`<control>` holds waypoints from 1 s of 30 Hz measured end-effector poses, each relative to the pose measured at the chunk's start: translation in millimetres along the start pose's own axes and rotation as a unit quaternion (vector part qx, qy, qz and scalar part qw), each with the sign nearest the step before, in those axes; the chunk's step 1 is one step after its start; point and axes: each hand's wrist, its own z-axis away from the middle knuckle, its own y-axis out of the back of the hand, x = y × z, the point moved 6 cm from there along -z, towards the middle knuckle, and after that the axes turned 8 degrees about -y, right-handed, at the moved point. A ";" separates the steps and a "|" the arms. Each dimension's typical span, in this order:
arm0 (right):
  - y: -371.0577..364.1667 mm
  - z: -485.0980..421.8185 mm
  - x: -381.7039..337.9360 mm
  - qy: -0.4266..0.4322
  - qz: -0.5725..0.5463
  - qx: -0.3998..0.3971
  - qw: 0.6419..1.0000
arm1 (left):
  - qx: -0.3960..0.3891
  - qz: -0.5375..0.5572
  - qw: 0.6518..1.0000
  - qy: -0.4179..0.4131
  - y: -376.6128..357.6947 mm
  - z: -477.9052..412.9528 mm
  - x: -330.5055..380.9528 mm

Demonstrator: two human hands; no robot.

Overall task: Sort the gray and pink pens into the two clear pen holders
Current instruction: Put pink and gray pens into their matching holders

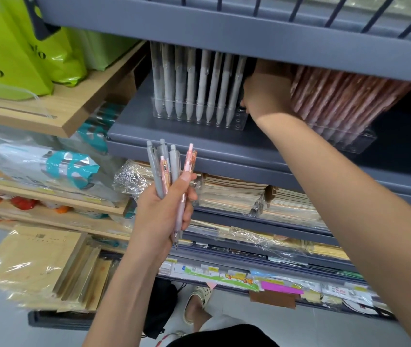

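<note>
Clutching gray and pink pens [174,166] in left grip [164,211] | right grip [265,96] beside gray-pen holder [199,118]: cannot tell

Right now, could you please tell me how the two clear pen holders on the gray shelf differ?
The left holder carries gray pens standing nearly upright, with empty holes at its right end. The right holder carries pink pens that look tilted and tightly packed. Both are clear racks on one gray shelf.
</note>
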 end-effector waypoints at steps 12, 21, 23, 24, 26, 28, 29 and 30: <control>22.6 73.9 21.9 0.036 -0.214 0.060 0.974 | -0.048 -0.022 0.998 -0.027 -5.6 0.4 5.6; -1.5 136.2 59.4 0.012 -0.347 -0.257 0.902 | -0.124 -0.001 0.991 -0.056 -43.0 9.7 -3.6; 2.0 138.4 75.9 -0.025 -0.354 -0.258 0.899 | -0.146 0.003 0.988 -0.042 -56.0 13.9 -11.3; 5.3 139.2 85.2 -0.042 -0.360 -0.255 0.896 | -0.153 0.004 0.988 -0.034 -62.7 16.0 -15.5; 17.3 139.4 104.0 -0.067 -0.400 -0.234 0.883 | -0.164 0.003 0.986 -0.016 -77.1 20.3 -24.1; 36.5 135.3 120.8 -0.071 -0.457 -0.195 0.865 | -0.169 -0.010 0.986 -0.008 -90.4 24.2 -30.4; 47.6 132.3 128.8 -0.068 -0.483 -0.172 0.856 | -0.167 -0.018 0.986 -0.006 -96.4 25.8 -33.2; 59.4 128.8 136.7 -0.063 -0.507 -0.146 0.847 | -0.161 -0.025 0.987 -0.006 -101.5 26.5 -35.3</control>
